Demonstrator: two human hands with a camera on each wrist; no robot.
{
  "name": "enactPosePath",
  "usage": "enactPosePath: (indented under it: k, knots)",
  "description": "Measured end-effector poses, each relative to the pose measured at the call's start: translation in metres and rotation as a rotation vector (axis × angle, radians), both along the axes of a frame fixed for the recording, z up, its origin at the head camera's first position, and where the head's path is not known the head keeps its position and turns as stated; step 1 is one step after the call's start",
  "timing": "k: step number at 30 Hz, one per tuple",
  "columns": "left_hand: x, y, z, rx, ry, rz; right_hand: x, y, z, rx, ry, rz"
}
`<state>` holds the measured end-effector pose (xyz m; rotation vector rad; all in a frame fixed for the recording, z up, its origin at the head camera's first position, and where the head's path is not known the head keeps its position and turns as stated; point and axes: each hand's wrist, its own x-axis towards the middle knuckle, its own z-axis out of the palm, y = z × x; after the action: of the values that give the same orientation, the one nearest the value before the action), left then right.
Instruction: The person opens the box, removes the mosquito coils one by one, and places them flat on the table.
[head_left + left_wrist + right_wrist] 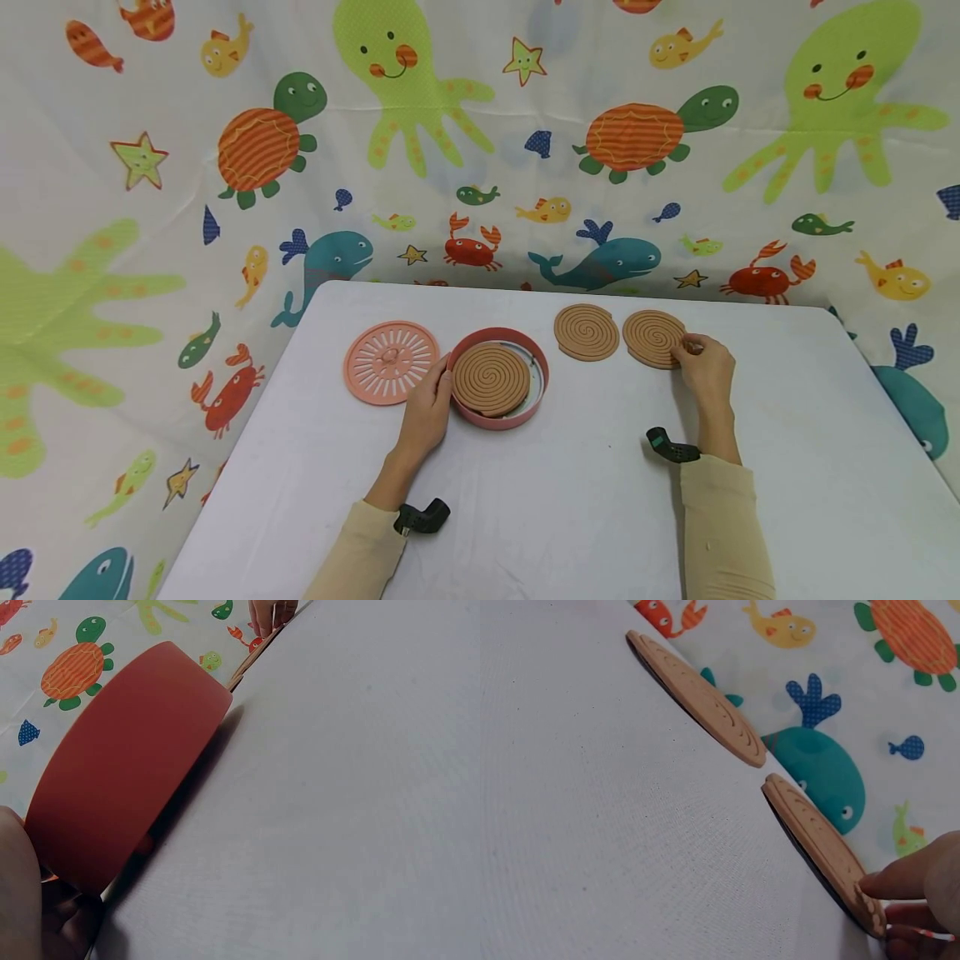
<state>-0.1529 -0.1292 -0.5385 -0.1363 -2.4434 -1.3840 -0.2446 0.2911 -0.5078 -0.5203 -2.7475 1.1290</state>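
A white cloth (285, 33) printed with turtles, octopuses, crabs, fish and whales hangs behind and to the left. In front of it spreads the white surface (585, 483), which carries everything else. Two beige sleeves, the left (356, 554) and the right (723, 525), reach in from the near side.

The round red tin (498, 423) is near the middle of the far half, lidless, its opening upward. The left wrist view shows its plain outer wall and a dark shadow beneath it. Left of the tin lies the pink lid (375, 379), flat, with slots radiating around a central knob.

Inside the tin sits the inner coil (491, 379), a brown spiral disc set towards the left, so that a crescent of pale base with dark marks shows at the right. To the right of the tin, the middle coil (587, 332) and the right coil (652, 338) lie side by side near the far edge, just apart.

The left hand (426, 410) grips the tin at its left side, thumb against the rim. The right hand (708, 365) pinches the right edge of the right coil, thumb on top.

Small black cameras sit at the wrists, one left (422, 517), one right (672, 446).
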Motion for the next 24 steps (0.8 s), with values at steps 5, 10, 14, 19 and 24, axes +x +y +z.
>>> enactPosePath:
  k: [5, 10, 14, 19, 24]
  knots:
    - [-0.001, -0.001, 0.001, -0.009, 0.006, 0.001, 0.001, -0.002, 0.003, -0.015, -0.008, -0.006]
    - [-0.002, -0.002, 0.001, -0.015, 0.008, 0.002, 0.002, -0.003, 0.007, -0.031, -0.011, -0.006]
    - [-0.003, -0.002, 0.002, -0.009, -0.001, 0.001, 0.003, -0.004, 0.010, -0.035, -0.009, -0.009]
    - [-0.004, -0.004, 0.003, -0.001, -0.007, -0.002, 0.003, -0.005, 0.014, -0.053, -0.017, -0.017]
    - [-0.005, -0.005, 0.004, -0.001, -0.009, -0.009, 0.004, -0.006, 0.018, -0.068, -0.009, -0.025]
